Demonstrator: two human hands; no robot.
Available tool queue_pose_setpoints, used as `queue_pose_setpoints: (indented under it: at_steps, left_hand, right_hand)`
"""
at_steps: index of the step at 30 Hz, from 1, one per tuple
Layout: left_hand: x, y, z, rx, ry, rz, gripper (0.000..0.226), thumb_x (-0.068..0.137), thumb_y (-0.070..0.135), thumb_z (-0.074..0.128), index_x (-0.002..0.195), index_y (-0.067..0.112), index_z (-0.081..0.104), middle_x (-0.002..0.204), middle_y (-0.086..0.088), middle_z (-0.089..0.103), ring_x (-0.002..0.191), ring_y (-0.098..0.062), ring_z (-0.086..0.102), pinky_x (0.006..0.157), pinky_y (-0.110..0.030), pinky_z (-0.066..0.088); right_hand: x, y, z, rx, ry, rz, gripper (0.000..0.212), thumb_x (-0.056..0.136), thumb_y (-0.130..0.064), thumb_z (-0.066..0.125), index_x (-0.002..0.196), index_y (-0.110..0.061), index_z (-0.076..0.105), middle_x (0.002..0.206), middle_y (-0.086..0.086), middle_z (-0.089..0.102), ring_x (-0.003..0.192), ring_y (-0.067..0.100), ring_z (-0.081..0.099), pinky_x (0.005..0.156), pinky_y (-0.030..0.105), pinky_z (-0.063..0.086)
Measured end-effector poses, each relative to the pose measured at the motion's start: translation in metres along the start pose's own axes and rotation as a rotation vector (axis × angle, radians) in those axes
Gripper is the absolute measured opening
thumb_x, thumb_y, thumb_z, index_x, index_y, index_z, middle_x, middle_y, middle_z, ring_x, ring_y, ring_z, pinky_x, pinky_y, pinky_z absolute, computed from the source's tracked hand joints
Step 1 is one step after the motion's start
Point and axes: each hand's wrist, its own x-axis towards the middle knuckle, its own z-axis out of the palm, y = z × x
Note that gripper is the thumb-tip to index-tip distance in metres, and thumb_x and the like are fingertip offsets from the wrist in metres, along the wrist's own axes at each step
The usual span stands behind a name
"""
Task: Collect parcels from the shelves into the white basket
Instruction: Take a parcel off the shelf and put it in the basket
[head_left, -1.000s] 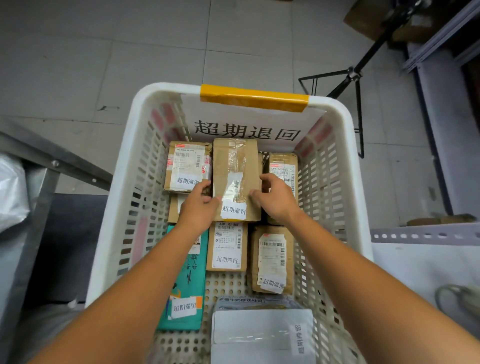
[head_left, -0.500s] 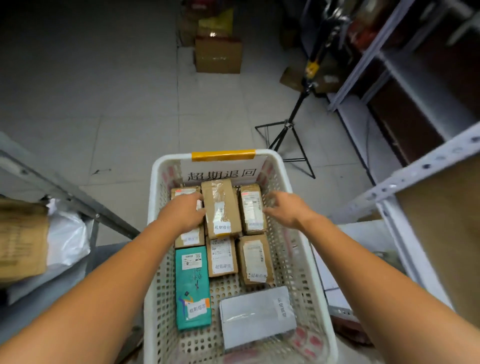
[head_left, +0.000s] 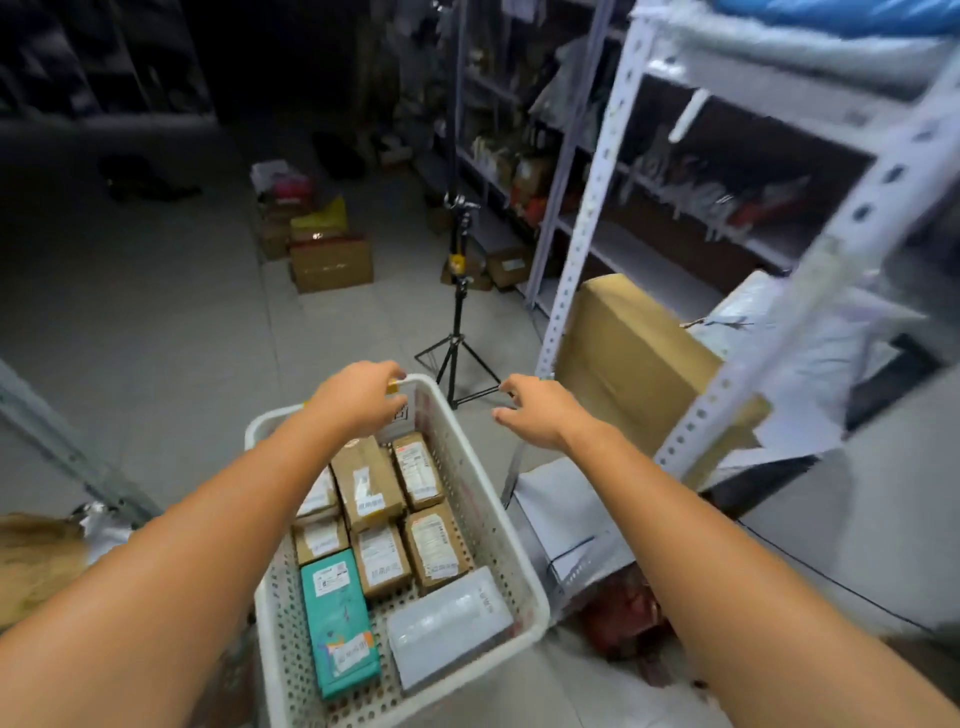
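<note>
The left grip (head_left: 358, 400), loosely curled, hangs over the white basket's (head_left: 467, 499) far rim, cardboard parcels (head_left: 366, 480) below it; the right grip (head_left: 540, 410), empty, hangs to its right.

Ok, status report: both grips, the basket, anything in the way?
Left grip over white basket far rim, hold unclear. Right grip open, empty, beside it. Parcels inside. Tripod on the floor just beyond.
</note>
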Motion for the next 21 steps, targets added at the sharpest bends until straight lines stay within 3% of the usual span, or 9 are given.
queue_pose_setpoints:
  at_steps: [8,16,21]
  left_hand:
    - [-0.085,0.15,-0.023,0.027,0.027,0.192,0.041,0.098,0.036,0.056,0.136,0.022,0.052,0.132,-0.006,0.06,0.119,-0.026,0.056,0.095,-0.039,0.049]
    - [-0.131,0.309,0.002,0.078,-0.065,0.45,0.044,0.096,0.044,0.054,0.136,0.028,0.05,0.127,-0.004,0.061,0.108,-0.028,0.061,0.088,-0.038,0.053]
    - [-0.135,0.413,0.024,0.018,-0.132,0.627,0.04,0.095,0.039,0.055,0.135,0.029,0.052,0.13,-0.001,0.059,0.108,-0.025,0.06,0.081,-0.03,0.044]
  right_hand:
    - [-0.167,0.086,-0.065,0.028,0.191,0.064,0.049,0.096,-0.041,0.056,0.139,-0.018,0.05,0.136,0.007,0.058,0.121,0.028,0.056,0.098,0.038,0.047]
    - [-0.317,0.225,-0.112,0.104,0.398,0.399,0.049,0.094,-0.045,0.058,0.136,-0.021,0.054,0.13,0.006,0.063,0.119,0.029,0.058,0.097,0.032,0.043]
    - [-0.404,0.295,-0.122,0.144,0.432,0.641,0.048,0.093,-0.046,0.058,0.135,-0.024,0.053,0.124,0.003,0.065,0.118,0.027,0.057,0.094,0.032,0.046]
